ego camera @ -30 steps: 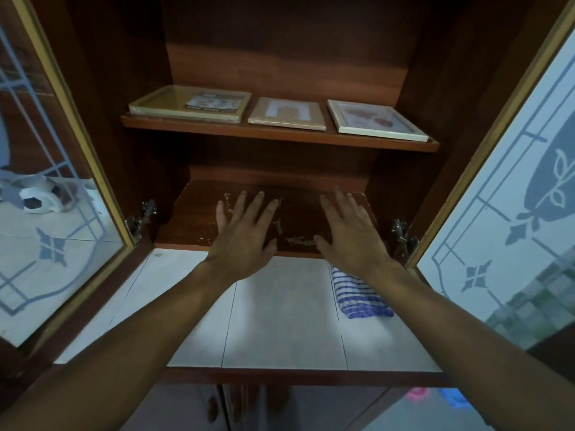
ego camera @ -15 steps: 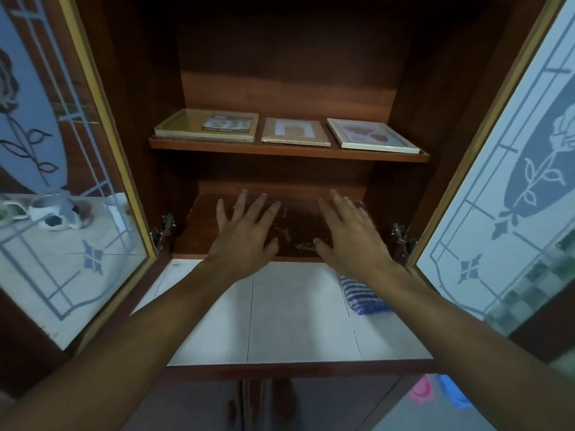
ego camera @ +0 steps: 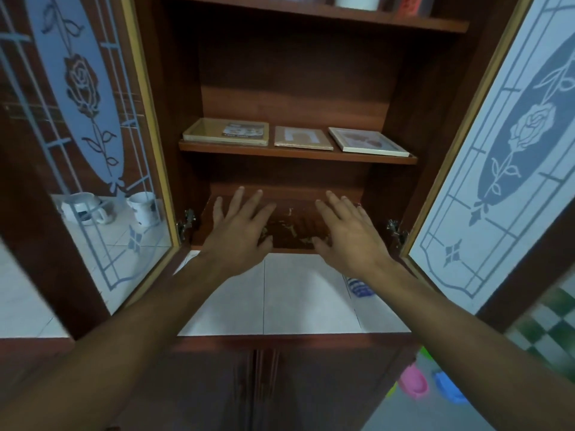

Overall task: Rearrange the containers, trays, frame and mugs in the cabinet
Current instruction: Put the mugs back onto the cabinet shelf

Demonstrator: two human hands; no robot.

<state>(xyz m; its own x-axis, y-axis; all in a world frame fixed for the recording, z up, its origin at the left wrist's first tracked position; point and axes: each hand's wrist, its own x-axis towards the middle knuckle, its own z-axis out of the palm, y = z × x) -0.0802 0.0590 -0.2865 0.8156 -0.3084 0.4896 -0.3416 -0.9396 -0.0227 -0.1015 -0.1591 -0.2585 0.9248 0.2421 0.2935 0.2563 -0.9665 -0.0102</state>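
White counter tiles [ego camera: 295, 303] lie nearest, with a striped cloth [ego camera: 359, 286] near their right edge under the right wrist. The left hand [ego camera: 239, 231] and right hand [ego camera: 348, 234] are spread flat, holding nothing, over the front edge of the bottom shelf [ego camera: 292, 227]; two mugs [ego camera: 84, 208] show through the left door [ego camera: 93, 126]. Behind, the middle shelf [ego camera: 295, 154] carries a tray [ego camera: 227, 135] at its left end, a brown board [ego camera: 301, 137] mid-shelf and a white frame [ego camera: 367, 141] at its right end.

Tray [ego camera: 225, 135], brown frame [ego camera: 303, 138], white frame [ego camera: 367, 141] lie flat, shelved.
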